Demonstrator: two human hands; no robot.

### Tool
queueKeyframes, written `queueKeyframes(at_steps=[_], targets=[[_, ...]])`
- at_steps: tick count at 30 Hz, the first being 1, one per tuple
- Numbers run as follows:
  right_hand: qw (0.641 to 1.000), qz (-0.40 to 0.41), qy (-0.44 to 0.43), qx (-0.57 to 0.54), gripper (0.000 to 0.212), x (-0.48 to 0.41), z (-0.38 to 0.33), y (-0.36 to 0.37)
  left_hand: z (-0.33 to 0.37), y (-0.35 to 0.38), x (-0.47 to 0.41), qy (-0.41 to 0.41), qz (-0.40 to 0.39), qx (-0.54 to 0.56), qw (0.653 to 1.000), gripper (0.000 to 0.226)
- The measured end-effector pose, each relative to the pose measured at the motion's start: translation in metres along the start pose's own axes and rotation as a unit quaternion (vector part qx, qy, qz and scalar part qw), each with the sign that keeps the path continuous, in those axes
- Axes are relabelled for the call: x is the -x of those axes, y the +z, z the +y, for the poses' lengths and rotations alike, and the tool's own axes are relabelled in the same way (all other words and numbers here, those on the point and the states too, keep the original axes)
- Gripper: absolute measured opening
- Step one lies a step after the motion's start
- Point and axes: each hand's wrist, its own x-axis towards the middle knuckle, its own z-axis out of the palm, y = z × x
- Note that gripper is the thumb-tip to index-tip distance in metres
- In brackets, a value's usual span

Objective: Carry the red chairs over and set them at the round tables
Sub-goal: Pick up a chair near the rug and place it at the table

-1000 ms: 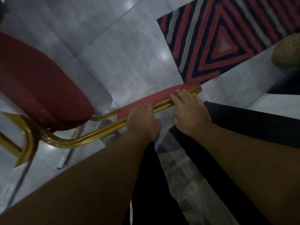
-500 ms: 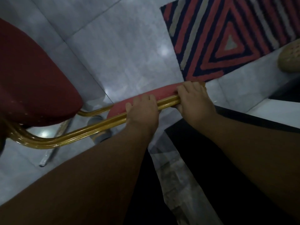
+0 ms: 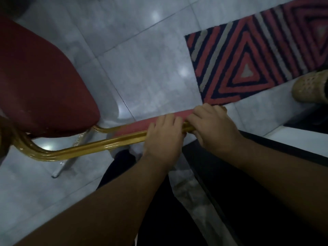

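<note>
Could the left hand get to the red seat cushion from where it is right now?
Probably yes: the left hand grips the gold frame, and nothing sits between it and the seat cushion.

Red chair (image 3: 40, 82) gripped by both hands over grey tiled floor (image 3: 142, 55).
Gold frame (image 3: 99, 146) at backrest top is clasped by left hand (image 3: 162, 137) & right hand (image 3: 213, 127), side by side; striped rug (image 3: 257, 55) seen beyond, upper right.

You see a red chair (image 3: 40, 82) on a gold frame (image 3: 99, 146), grey marbled floor (image 3: 142, 55), and a red, navy and grey striped rug (image 3: 252, 55)
</note>
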Motion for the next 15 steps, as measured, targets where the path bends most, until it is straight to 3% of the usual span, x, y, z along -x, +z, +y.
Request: queueKeyframes(at_steps=[5,10,15], targets=[[0.999,-0.022,-0.034,-0.011,0.036,0.019,-0.061,-0.081,-0.006,-0.081,0.071,0.039,0.081,0.022,0.996,0.027],[0.988,0.055,-0.128,-0.071,0.040,0.036,-0.110,-0.144,-0.032,-0.152,0.144,0.044,0.129,0.039,0.990,0.034],[0.977,0.070,-0.101,-0.172,0.043,0.059,-0.142,-0.171,-0.062,-0.188,0.213,0.014,0.192,0.044,0.980,0.026]])
